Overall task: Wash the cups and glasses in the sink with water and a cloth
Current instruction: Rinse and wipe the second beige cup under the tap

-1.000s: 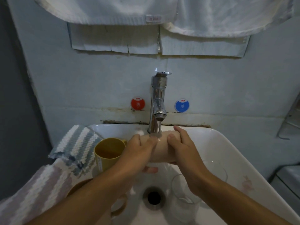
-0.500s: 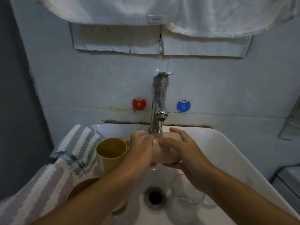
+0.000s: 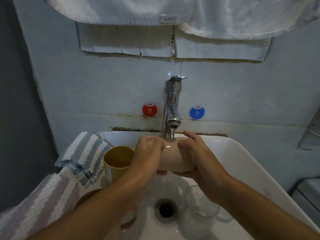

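1. While water runs from the faucet onto it, a beige cup lies sideways between both hands, above the white sink.
2. Left hand wraps the cup's left end, fingers curled over the top; right hand grasps the right end, fingers over the top, thumb underneath.
3. Step in hand, by my read: rinsing this cup under the stream. No cloth in either hand.
4. Striped cloth drapes over the sink's left rim, just beside a yellow cup standing upright with some liquid inside.
5. A brown mug sits lower left, mostly hidden by the left forearm. A clear glass stands near the drain, right side.
6. Next move likely calls for turning the cup so water reaches all sides and the inside, then setting it down and picking up the cloth or another cup.
7. Grip risk: wet smooth cup, could slip.
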Demonstrator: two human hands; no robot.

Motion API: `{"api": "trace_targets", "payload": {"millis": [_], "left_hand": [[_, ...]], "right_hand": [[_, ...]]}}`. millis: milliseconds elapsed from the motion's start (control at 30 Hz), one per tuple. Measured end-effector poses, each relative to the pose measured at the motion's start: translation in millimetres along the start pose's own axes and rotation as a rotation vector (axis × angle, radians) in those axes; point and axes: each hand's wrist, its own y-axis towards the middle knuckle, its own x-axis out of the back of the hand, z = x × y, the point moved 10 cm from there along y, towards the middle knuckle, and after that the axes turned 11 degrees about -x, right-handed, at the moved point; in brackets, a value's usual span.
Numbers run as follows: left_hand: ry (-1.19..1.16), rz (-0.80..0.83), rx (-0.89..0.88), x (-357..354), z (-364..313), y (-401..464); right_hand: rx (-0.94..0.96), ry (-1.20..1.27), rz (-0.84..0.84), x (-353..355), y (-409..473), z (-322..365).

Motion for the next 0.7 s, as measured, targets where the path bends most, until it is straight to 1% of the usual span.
{"api": "trace_targets", "payload": {"millis": [67,167,233,333,433,600,700], "left_hand": [[0.021,0.006,-0.006,-2,-1,2],[-0.015,-0.03,0.057,-1,5,5],[-0.027,-0.021,0.079,-1,7,3],[-0.093,0.014,0.111,-2,10,-4],[-0.152,-0.016,0.134,1,13,-5],[-0.117,-0.046,0.13,2,16,-4],[-0.131,-0.055,0.135,2,16,-5]], "right_hand": [[-0.039,0.003,0.016,0,0,-4],[-0.032,0.019,0.003,2,-1,-4],[-0.028,0.047,-0.023,3,0,-4],[-0.079,0.102,-0.068,6,2,-12],[-0.108,0.099,-0.066,4,2,-15],[-0.032,-0.08,0.012,-5,-1,-7],[-0.038,-0.098,0.019,-5,0,-9]]}}
